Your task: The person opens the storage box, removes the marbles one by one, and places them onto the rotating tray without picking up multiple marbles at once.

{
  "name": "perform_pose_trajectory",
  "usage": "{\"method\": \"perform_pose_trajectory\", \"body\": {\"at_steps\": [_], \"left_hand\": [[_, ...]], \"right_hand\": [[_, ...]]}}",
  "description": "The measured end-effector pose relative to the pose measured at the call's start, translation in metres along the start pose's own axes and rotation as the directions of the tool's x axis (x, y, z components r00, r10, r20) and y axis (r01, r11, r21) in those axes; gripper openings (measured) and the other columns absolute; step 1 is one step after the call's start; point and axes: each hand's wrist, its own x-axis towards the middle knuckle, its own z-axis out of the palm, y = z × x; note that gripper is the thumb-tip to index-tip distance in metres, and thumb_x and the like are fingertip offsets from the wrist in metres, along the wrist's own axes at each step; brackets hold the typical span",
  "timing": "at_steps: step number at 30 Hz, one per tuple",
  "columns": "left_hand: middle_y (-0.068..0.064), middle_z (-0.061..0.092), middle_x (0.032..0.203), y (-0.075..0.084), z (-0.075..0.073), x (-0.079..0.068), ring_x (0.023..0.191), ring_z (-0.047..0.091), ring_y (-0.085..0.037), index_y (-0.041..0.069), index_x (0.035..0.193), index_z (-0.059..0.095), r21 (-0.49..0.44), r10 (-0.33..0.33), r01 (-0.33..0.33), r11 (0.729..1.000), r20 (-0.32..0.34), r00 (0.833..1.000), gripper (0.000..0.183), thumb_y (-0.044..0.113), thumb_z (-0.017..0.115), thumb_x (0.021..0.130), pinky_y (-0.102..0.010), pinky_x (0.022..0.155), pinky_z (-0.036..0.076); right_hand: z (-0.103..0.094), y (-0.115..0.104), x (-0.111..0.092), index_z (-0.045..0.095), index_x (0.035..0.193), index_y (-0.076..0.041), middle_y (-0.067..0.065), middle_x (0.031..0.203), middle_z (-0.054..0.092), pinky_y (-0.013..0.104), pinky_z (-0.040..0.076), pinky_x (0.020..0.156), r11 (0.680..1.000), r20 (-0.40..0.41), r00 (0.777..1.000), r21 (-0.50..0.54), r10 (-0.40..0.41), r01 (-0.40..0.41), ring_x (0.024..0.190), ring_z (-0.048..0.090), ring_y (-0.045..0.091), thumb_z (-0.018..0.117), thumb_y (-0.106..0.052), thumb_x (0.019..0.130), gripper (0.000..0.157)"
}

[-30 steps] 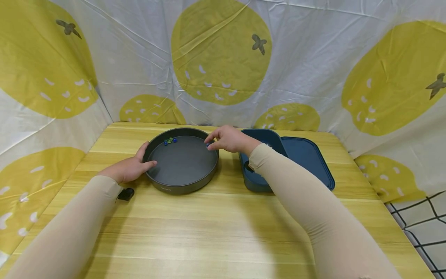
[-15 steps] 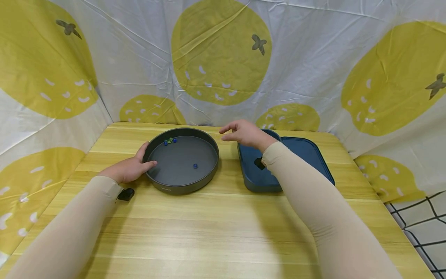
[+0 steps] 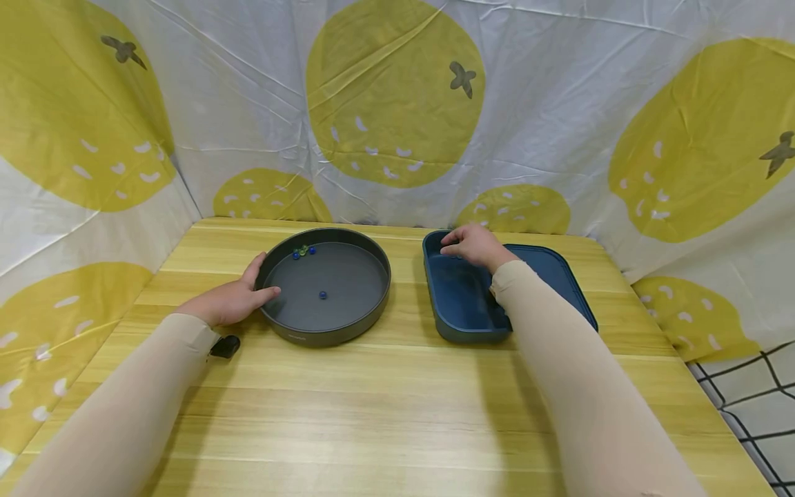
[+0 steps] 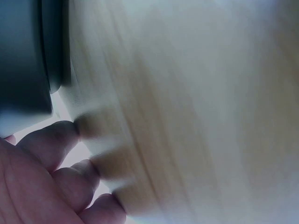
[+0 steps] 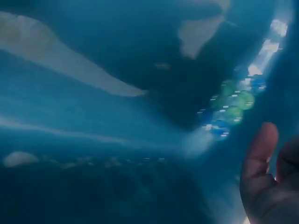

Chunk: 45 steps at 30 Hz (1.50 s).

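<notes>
My left hand holds the left rim of a round dark grey pan, thumb over the inside and the other fingers outside. In the left wrist view, fingertips touch the wooden table beside the pan's wall. A small cluster of blue and green marbles lies by the pan's back left wall, and one blue marble is nearer its front. Inside the back of a dark blue box, my right hand has its fingers apart. Close to it, the right wrist view shows a blurred cluster of blue and green marbles.
A flat blue lid lies to the right of the box, partly behind the right arm. The wooden table extends in front of both containers. A lemon-print curtain hangs behind, and a black wire grid is at the right edge.
My right hand has let go of a blue marble in the pan and moved right, into the box. That marble has rolled left across the pan. The left hand stays where it was.
</notes>
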Motion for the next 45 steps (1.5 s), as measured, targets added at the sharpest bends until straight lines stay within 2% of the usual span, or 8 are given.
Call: {"method": "perform_pose_trajectory", "body": {"at_steps": [4, 10, 17, 24, 30, 33, 40, 45], "left_hand": [[-0.044, 0.012, 0.166, 0.002, 0.001, 0.000, 0.144, 0.040, -0.061, 0.008, 0.164, -0.026, -0.003, -0.004, 0.004, 1.000, -0.001, 1.000, 0.099, 0.054, 0.043, 0.110, -0.070, 0.120, 0.030], [-0.044, 0.015, 0.165, 0.002, 0.002, 0.000, 0.143, 0.041, -0.061, 0.007, 0.164, -0.024, 0.001, -0.005, 0.005, 1.000, -0.004, 1.000, 0.099, 0.055, 0.043, 0.110, -0.070, 0.120, 0.030], [-0.044, 0.012, 0.166, 0.000, 0.002, 0.003, 0.144, 0.040, -0.061, 0.009, 0.164, -0.026, 0.002, -0.008, 0.008, 1.000, -0.003, 1.000, 0.098, 0.057, 0.041, 0.110, -0.070, 0.120, 0.030], [-0.043, 0.012, 0.167, 0.000, 0.000, 0.001, 0.142, 0.045, -0.059, 0.008, 0.164, -0.025, 0.001, -0.003, 0.003, 1.000, -0.003, 1.000, 0.100, 0.058, 0.042, 0.110, -0.070, 0.120, 0.031], [-0.041, 0.008, 0.168, 0.002, -0.001, -0.001, 0.142, 0.046, -0.058, 0.008, 0.164, -0.026, -0.006, -0.003, 0.004, 1.000, 0.005, 1.000, 0.100, 0.057, 0.043, 0.110, -0.069, 0.120, 0.031], [-0.041, 0.008, 0.168, 0.002, -0.001, -0.001, 0.142, 0.046, -0.058, 0.008, 0.164, -0.026, -0.007, -0.006, 0.006, 1.000, 0.006, 1.000, 0.101, 0.057, 0.043, 0.109, -0.069, 0.120, 0.031], [-0.043, 0.011, 0.167, 0.000, 0.000, 0.000, 0.142, 0.045, -0.059, 0.009, 0.165, -0.025, 0.003, -0.014, 0.014, 1.000, -0.001, 1.000, 0.100, 0.058, 0.042, 0.109, -0.070, 0.120, 0.031], [-0.043, 0.012, 0.167, 0.001, 0.000, 0.000, 0.142, 0.045, -0.059, 0.010, 0.165, -0.025, 0.005, -0.013, 0.013, 1.000, -0.003, 1.000, 0.099, 0.057, 0.042, 0.110, -0.070, 0.120, 0.031]], "right_hand": [[0.002, 0.008, 0.003, 0.070, 0.137, -0.005, 0.020, 0.146, 0.063, 0.056, 0.049, 0.112, 0.999, -0.009, 1.000, -0.052, 0.014, -0.015, 0.135, 0.058, 0.041, 0.069, -0.027, 0.103, 0.039], [0.006, 0.013, 0.004, 0.069, 0.137, -0.006, 0.020, 0.146, 0.062, 0.055, 0.048, 0.112, 0.996, -0.005, 0.998, -0.064, 0.057, -0.058, 0.135, 0.058, 0.040, 0.069, -0.028, 0.103, 0.041], [0.007, 0.009, 0.005, 0.068, 0.138, -0.005, 0.020, 0.147, 0.062, 0.054, 0.049, 0.111, 0.998, 0.021, 1.000, -0.069, 0.010, -0.009, 0.134, 0.059, 0.040, 0.069, -0.027, 0.103, 0.041], [0.003, 0.006, 0.001, 0.069, 0.137, -0.007, 0.019, 0.149, 0.060, 0.056, 0.048, 0.113, 0.998, 0.042, 0.998, -0.060, 0.037, -0.035, 0.135, 0.057, 0.040, 0.070, -0.026, 0.103, 0.040], [0.005, 0.011, 0.001, 0.073, 0.128, -0.006, 0.018, 0.135, 0.069, 0.052, 0.052, 0.105, 0.992, 0.064, 0.997, -0.123, 0.045, -0.036, 0.119, 0.066, 0.035, 0.073, -0.023, 0.101, 0.033], [0.007, 0.013, 0.002, 0.074, 0.125, -0.006, 0.017, 0.134, 0.070, 0.049, 0.053, 0.101, 0.986, 0.094, 0.995, -0.166, 0.033, -0.017, 0.112, 0.066, 0.033, 0.073, -0.023, 0.100, 0.030], [0.016, 0.012, 0.007, 0.074, 0.127, -0.005, 0.020, 0.146, 0.063, 0.051, 0.048, 0.111, 0.982, 0.148, 0.989, -0.185, 0.004, 0.023, 0.132, 0.059, 0.038, 0.074, -0.023, 0.099, 0.033], [0.022, 0.010, 0.011, 0.073, 0.130, -0.006, 0.019, 0.146, 0.063, 0.052, 0.045, 0.116, 0.982, 0.167, 0.986, -0.184, -0.010, 0.041, 0.139, 0.054, 0.039, 0.074, -0.023, 0.099, 0.035]]}}
